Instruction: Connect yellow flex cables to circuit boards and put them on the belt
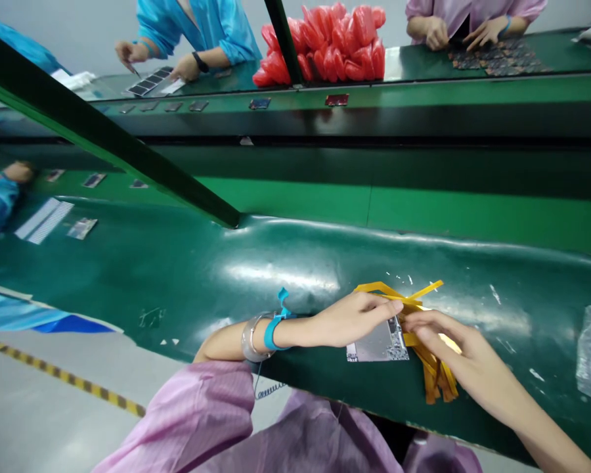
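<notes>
Both grips unclear, left hand (350,320) over circuit board (373,345), right hand (475,358) at yellow strips (433,378), red bags (332,49) heaped beyond

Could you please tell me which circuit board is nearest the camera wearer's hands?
The board partly covered by the left hand, beside the yellow strips; the other boards lie farther away.

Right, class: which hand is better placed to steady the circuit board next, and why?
Probably the left hand: it reaches across the circuit board, partly covering it, while the right hand is beside the yellow strips.
</notes>
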